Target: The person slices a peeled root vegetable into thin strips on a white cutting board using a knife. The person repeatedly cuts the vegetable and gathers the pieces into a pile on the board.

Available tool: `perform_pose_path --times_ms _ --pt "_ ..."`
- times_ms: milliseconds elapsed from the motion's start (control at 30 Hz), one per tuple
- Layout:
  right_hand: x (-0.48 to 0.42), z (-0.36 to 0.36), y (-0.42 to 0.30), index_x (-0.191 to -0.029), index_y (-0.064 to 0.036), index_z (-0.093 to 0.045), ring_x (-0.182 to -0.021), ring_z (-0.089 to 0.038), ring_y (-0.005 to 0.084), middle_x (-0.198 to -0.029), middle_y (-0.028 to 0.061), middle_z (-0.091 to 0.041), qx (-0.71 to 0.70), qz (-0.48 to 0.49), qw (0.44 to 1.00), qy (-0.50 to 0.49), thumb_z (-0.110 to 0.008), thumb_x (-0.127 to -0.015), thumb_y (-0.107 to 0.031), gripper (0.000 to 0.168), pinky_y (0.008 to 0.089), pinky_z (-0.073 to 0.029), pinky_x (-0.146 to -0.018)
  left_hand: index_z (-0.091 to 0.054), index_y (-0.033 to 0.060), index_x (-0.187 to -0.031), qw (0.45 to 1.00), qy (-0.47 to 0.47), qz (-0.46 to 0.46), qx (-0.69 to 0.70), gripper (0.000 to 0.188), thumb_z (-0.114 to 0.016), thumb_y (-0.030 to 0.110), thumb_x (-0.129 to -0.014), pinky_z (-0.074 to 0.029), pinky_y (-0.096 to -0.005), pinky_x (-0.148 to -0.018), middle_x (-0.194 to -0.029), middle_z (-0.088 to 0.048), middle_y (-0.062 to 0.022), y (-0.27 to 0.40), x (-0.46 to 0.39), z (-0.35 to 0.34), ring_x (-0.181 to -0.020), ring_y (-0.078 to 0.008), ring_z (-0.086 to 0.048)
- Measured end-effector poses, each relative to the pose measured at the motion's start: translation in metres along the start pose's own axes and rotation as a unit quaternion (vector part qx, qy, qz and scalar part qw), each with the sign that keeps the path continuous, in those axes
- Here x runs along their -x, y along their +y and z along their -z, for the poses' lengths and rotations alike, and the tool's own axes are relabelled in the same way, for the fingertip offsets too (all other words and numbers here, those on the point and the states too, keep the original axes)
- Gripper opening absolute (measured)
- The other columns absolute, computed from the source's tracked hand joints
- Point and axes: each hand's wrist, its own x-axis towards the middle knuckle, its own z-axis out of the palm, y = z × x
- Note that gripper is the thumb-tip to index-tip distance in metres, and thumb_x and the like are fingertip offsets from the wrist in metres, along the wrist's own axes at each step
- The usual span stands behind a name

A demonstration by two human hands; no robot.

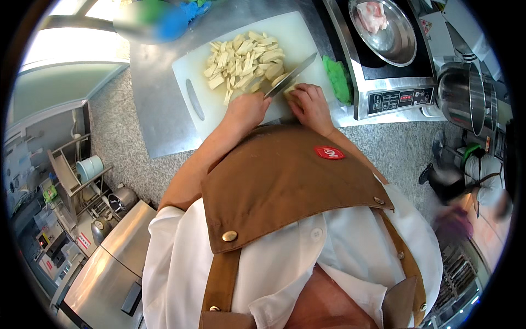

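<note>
My left hand grips the handle of a kitchen knife, its blade slanting up and to the right over a white cutting board. Under the fingertips of my right hand, just right of the blade, is a piece of pale peeled vegetable, mostly hidden. Several round slices lie against the blade's left side. Beyond them spreads a heap of cut vegetable strips. The board has a slot handle near its left edge.
The board rests on a steel worktop. To its right are a green cloth and an induction cooker bearing a steel bowl with raw meat. Blue material lies at the back left. Another person is at far right.
</note>
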Motion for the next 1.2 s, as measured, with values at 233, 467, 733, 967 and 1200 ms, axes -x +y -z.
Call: perform_pose_path --times_ms 233,467,733,967,1200 --pt "0.000 -0.002 0.000 -0.100 -0.006 -0.058 -0.099 -0.053 0.0337 -0.107 0.0123 -0.056 -0.017 -0.015 0.999 0.031 -0.072 -0.075 -0.008 0.029 0.0405 -0.046 -0.084 -0.063 -0.0004 -0.091 0.998 -0.053 0.037 -0.010 0.033 -0.053 0.030 -0.094 -0.049 -0.0508 -0.068 -0.077 -0.063 -0.0266 0.019 0.032 0.041 -0.076 -0.0443 -0.062" --pt "0.004 -0.005 0.004 -0.098 -0.007 -0.057 -0.098 -0.053 0.0339 -0.107 0.0114 -0.057 -0.021 -0.019 0.999 0.027 -0.075 -0.073 -0.006 0.031 0.0408 -0.047 -0.081 -0.061 -0.0013 -0.085 0.997 -0.077 0.018 -0.006 0.030 -0.054 0.027 -0.094 -0.049 -0.0502 -0.066 -0.076 -0.063 -0.0265 0.017 0.043 0.054 -0.074 -0.0443 -0.061" --pt "0.002 -0.005 0.008 -0.096 -0.007 -0.056 -0.098 -0.052 0.0339 -0.106 0.0129 -0.056 -0.012 -0.009 0.999 0.031 -0.072 -0.074 -0.008 0.028 0.0411 -0.046 -0.084 -0.062 -0.0004 -0.083 0.998 -0.039 -0.052 -0.014 0.032 -0.051 0.028 -0.094 -0.049 -0.0504 -0.067 -0.074 -0.063 -0.0244 0.023 -0.007 0.016 -0.073 -0.0426 -0.063" --pt "0.002 0.001 0.006 -0.098 -0.007 -0.057 -0.098 -0.052 0.0350 -0.108 0.0140 -0.055 -0.001 0.011 1.000 0.020 -0.070 -0.073 -0.004 0.028 0.0430 -0.045 -0.086 -0.062 0.0004 -0.080 0.993 0.045 -0.110 0.022 0.032 -0.053 0.028 -0.094 -0.049 -0.0503 -0.065 -0.072 -0.063 -0.0238 0.024 -0.037 -0.019 -0.071 -0.0415 -0.063" --pt "-0.007 0.018 0.026 -0.099 -0.006 -0.057 -0.100 -0.052 0.0356 -0.110 0.0149 -0.055 0.065 -0.073 0.991 0.090 -0.069 -0.073 -0.004 0.029 0.0424 -0.044 -0.087 -0.064 0.0021 -0.085 0.996 0.072 -0.043 0.008 0.028 -0.056 0.028 -0.092 -0.051 -0.0476 -0.061 -0.074 -0.064 -0.0221 0.012 -0.006 0.009 -0.068 -0.0389 -0.063"
